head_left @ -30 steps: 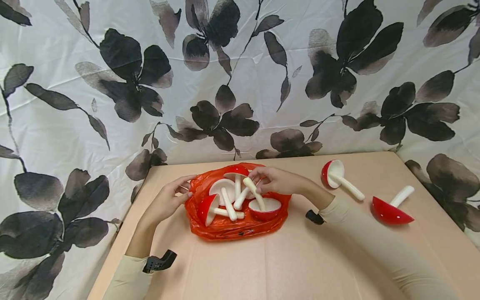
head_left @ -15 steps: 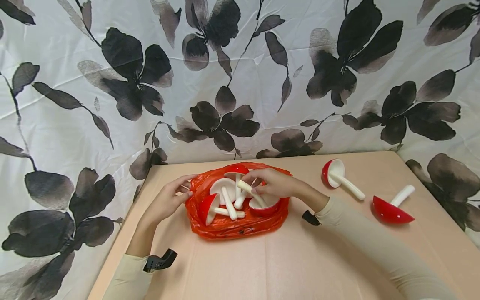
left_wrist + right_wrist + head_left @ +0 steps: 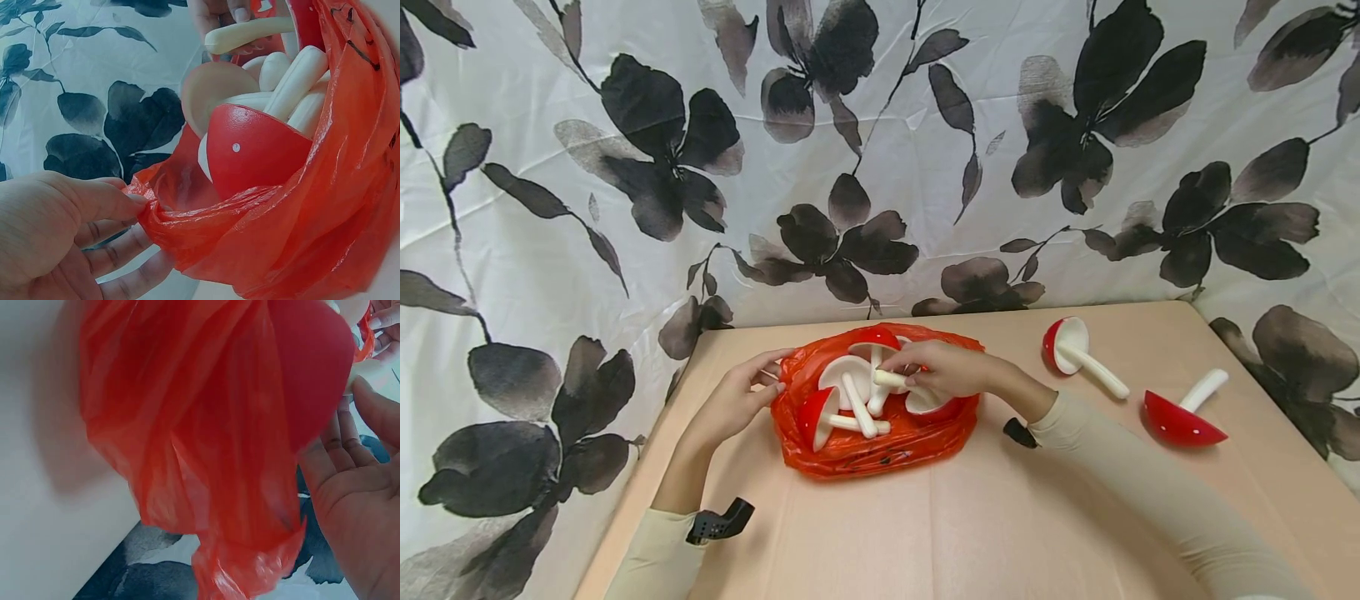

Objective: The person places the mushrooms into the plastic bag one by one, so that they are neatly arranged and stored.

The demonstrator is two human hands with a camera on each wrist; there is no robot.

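Observation:
An orange-red plastic bag [image 3: 880, 467] lies spread wide on the table, with several toy mushrooms [image 3: 859, 408] inside, red-capped with white stems. My left hand [image 3: 737, 402] pinches the bag's rim at its left side; the left wrist view shows thumb and fingers on the crumpled plastic [image 3: 237, 237]. Over the bag's right part, my right hand [image 3: 951, 371] holds a mushroom by its pale stem [image 3: 889, 378]. Its cap [image 3: 934, 410] sits low in the bag, partly behind that hand. The right wrist view has a red cap [image 3: 315, 369] against the bag, close to the right hand's fingers.
Two more mushrooms lie on the table to the right: one [image 3: 1078, 354] tipped on its side, the other [image 3: 1183, 423] with its spotted cap facing forward. A floral cloth [image 3: 955, 167] hangs behind the table's back edge. Bare tabletop [image 3: 865, 542] extends in front of the bag.
My right hand has slid slightly left and down along the mushroom's stem, which now lies flatter, with its tip lower. The left hand keeps its place on the rim.

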